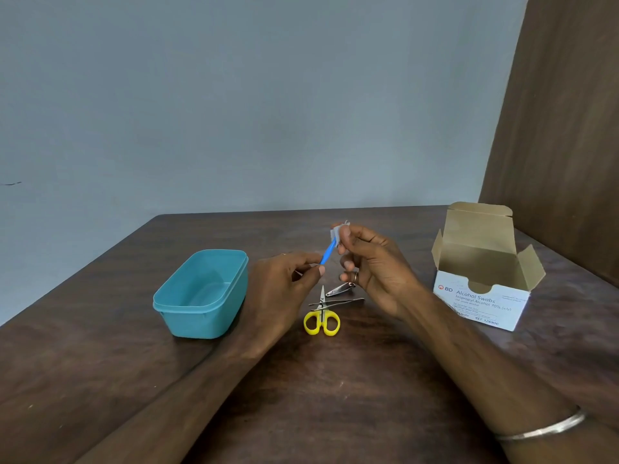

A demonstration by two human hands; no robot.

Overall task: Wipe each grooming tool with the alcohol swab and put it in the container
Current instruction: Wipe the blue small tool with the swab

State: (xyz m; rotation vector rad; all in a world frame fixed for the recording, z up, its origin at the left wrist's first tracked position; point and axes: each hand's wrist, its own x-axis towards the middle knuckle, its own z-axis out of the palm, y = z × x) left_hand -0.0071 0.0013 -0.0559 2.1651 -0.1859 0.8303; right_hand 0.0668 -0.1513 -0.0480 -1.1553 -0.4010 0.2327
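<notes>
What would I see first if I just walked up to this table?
Two hands in the middle: the left hand holds a blue tool while the right hand rubs its top with a white swab. Just below them lie yellow scissors. A teal container sits on the left, and an open swab box on the right.

I read this as a plain room at home; I see a dark wooden table [335,380] against a bare blue-grey wall [234,95]; a brown wood panel [562,128] stands at right.
</notes>
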